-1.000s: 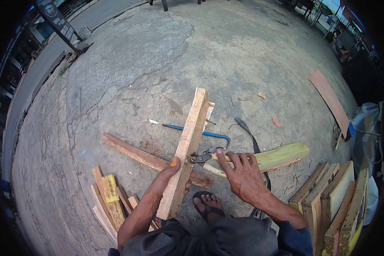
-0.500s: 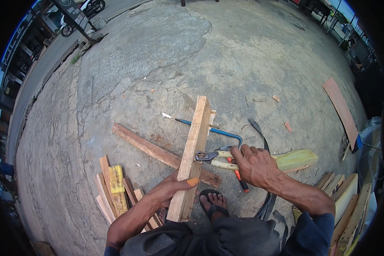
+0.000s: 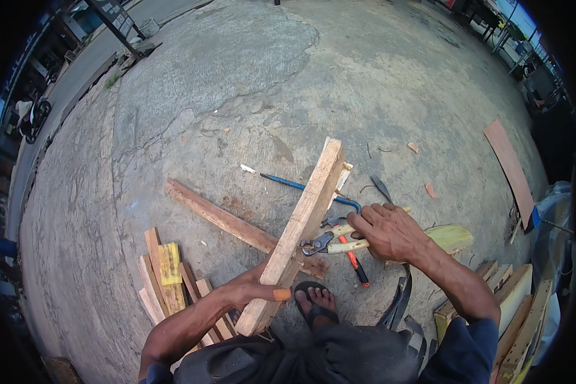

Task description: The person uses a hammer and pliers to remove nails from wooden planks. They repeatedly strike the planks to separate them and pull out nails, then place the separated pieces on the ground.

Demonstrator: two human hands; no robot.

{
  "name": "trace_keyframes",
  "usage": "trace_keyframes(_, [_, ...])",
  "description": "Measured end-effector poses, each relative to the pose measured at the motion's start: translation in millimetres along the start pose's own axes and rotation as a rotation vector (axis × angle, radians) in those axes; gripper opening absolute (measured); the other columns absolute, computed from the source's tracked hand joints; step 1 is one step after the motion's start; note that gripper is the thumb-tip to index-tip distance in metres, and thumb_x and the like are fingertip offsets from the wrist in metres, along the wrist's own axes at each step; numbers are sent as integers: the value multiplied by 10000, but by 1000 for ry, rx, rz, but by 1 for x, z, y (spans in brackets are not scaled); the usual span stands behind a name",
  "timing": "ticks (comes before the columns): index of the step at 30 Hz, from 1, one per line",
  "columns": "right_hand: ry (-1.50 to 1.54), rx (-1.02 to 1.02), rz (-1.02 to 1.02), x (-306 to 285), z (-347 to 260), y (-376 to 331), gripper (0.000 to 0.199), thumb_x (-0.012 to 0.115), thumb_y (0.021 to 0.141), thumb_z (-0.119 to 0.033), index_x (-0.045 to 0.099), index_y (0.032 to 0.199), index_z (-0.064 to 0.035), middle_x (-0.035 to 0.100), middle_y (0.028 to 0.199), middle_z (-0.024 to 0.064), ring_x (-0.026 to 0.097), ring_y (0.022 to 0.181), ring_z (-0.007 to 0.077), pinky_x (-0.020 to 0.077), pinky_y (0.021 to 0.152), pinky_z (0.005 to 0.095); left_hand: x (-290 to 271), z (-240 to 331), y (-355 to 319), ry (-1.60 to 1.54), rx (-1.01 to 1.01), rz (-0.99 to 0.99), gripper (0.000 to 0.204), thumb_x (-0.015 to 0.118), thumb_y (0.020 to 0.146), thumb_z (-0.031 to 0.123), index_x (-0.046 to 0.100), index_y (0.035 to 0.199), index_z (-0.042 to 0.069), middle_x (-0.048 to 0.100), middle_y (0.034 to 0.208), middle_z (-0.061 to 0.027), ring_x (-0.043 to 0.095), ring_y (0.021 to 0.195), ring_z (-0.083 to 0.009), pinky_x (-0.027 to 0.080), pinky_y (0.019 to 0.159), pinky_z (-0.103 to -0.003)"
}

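My left hand point(image 3: 255, 289) is wrapped round the lower part of a squared wooden beam point(image 3: 297, 229), thumb across its upper face. The beam slants up and away to the right, with a smaller pale piece of wood at its far right side. In my right hand point(image 3: 393, 232) are pincers point(image 3: 320, 244) with pale handles and a dark metal head. Their jaws sit at the beam's right side; whether they grip a nail is too small to tell. Behind the beam lies a blue pry bar point(image 3: 280, 180). A tool with an orange and black handle point(image 3: 357, 262) lies below the pincers.
A reddish plank point(image 3: 211, 210) lies on the concrete beyond my left hand. Wood offcuts, one yellow point(image 3: 171, 264), are at lower left, and stacked boards point(image 3: 515, 320) at lower right. Black strap-like strips point(image 3: 400, 301) lie near my sandalled foot point(image 3: 318, 304). A curved thin board point(image 3: 511, 169) is far right.
The beam's far end has swung to the right and its near end slightly left. The pincers' jaws have moved slightly right and nearer me, from the beam's upper edge to beside its right side.
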State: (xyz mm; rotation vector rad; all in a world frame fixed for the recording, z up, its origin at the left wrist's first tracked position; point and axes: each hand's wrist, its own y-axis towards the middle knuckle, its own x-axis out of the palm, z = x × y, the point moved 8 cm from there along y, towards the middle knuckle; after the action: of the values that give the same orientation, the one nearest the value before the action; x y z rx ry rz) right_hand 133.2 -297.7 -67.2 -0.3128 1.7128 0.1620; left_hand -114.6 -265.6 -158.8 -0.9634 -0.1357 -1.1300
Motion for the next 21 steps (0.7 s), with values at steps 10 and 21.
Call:
trace_keyframes(10, [196,322,-164,34,-25,-8,525,668,855,-81,466,1333,-9,629,995,227,698,825,443,558,677,532,-10,13,6,160,39,284,906,804,886,157,238,1580,20,574,1343,-193,658,1140,-266,560,966,-417])
trace_keyframes(21, [674,645,24,79,-64,-7,426,686,868,-104,451,1201,21,644,982,333,677,849,525,540,724,581,40,29,27,-409,265,284,667,666,990,183,264,1518,113,605,1139,-123,684,971,-236,611,792,-407])
